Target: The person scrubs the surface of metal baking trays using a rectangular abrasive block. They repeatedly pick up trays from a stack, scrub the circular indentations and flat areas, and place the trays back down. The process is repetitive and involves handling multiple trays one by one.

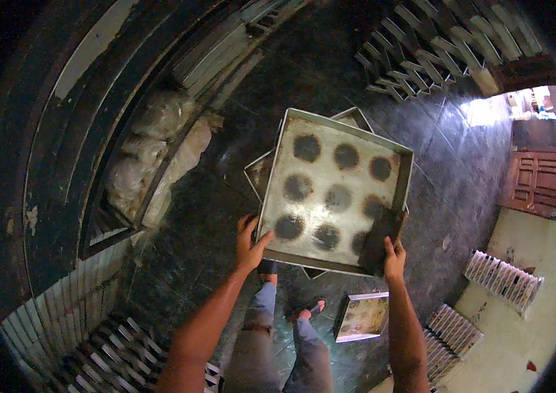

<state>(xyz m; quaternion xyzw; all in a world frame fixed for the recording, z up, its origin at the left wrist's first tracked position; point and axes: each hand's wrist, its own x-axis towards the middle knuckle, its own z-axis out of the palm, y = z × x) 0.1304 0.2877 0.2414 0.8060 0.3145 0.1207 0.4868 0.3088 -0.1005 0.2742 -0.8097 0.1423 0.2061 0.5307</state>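
A square, shallow metal baking tray [314, 210] with rows of dark round marks is tilted in front of me. My left hand [250, 244] grips its near left edge, thumb over the rim. At the near right corner, my right hand [394, 259] is closed on a dark flat rectangular piece [383, 237], which lies over the corner and covers some marks. Whether those fingers also hold the tray rim is hidden. Beneath it, another tray [259, 171] sits turned at an angle, with only its corners showing.
A smaller-looking tray [363, 317] rests on the dark floor by my right foot [308, 309]. Slatted stacks of trays [431, 49] stand far right, with more stacks [504, 281] along the right wall. Clear plastic bags [143, 160] fill a shelf at left. A wooden door [543, 177] is at right.
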